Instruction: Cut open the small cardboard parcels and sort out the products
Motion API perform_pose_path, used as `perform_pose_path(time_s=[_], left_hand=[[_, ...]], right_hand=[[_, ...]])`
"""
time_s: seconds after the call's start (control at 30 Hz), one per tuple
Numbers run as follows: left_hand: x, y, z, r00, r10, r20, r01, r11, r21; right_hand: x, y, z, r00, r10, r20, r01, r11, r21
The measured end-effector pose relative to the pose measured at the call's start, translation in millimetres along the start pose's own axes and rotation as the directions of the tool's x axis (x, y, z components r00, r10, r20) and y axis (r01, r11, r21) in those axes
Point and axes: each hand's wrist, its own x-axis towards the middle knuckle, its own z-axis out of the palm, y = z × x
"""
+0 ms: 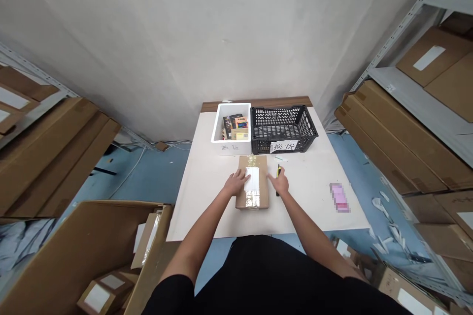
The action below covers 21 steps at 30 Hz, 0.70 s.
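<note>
A small taped cardboard parcel [253,184] with a white label lies in the middle of the white table [207,197]. My left hand [235,183] rests flat on the parcel's left edge, fingers stretched out. My right hand [280,183] sits on the table just right of the parcel, closed around a dark and yellow utility knife [278,172] whose tip sticks out above the fingers.
At the table's back stand a white foam box [231,146] with small packets and a black plastic crate [284,130] with a paper sign. A pink blurred item [339,197] lies at the right. A large open carton [84,251] with parcels stands at lower left. Shelves of cartons flank both sides.
</note>
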Motion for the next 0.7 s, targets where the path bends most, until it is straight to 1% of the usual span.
perform_pose_path(time_s=[0.03, 0.1, 0.17, 0.2, 0.27, 0.33, 0.43, 0.5, 0.6, 0.63, 0.7], left_hand=[[3, -4, -0.6, 0.999, 0.038, 0.039, -0.038, 0.999, 0.002], [8, -10, -0.6, 0.992, 0.058, 0.112, -0.06, 0.998, 0.01], [9, -14, 2.2, 0.988, 0.056, 0.145, -0.063, 0.997, 0.042], [9, -14, 4.8, 0.988, 0.051, 0.144, -0.06, 0.996, 0.059], [6, -8, 11.9, 0.993, 0.012, 0.117, -0.021, 0.997, 0.079], [4, 7, 20.5, 0.993, -0.076, 0.085, 0.07, 0.994, 0.079], [5, 41, 31.2, 0.975, -0.211, 0.071, 0.207, 0.976, 0.067], [8, 64, 33.8, 0.962, -0.255, 0.093, 0.251, 0.966, 0.058], [11, 85, 29.2, 0.958, -0.261, 0.12, 0.259, 0.965, 0.032], [12, 88, 26.1, 0.959, -0.263, 0.103, 0.263, 0.965, 0.02], [13, 87, 19.4, 0.964, -0.264, 0.032, 0.264, 0.964, -0.003]], right_hand=[[-16, 10, 10, 0.998, -0.025, 0.06, 0.025, 1.0, -0.015], [-42, 24, 30, 0.985, -0.049, 0.168, 0.056, 0.998, -0.037], [-54, 30, 43, 0.977, -0.045, 0.207, 0.055, 0.997, -0.045], [-53, 30, 44, 0.977, -0.043, 0.208, 0.055, 0.997, -0.054], [-38, 28, 35, 0.981, -0.055, 0.188, 0.073, 0.993, -0.09], [-12, 22, 17, 0.985, -0.075, 0.157, 0.098, 0.985, -0.145], [31, 4, -16, 0.985, -0.114, 0.127, 0.14, 0.965, -0.22], [52, -12, -32, 0.981, -0.151, 0.121, 0.18, 0.944, -0.276], [66, -32, -44, 0.976, -0.194, 0.094, 0.214, 0.933, -0.29], [65, -35, -45, 0.975, -0.206, 0.077, 0.219, 0.939, -0.264], [60, -34, -47, 0.975, -0.222, 0.023, 0.223, 0.96, -0.172]])
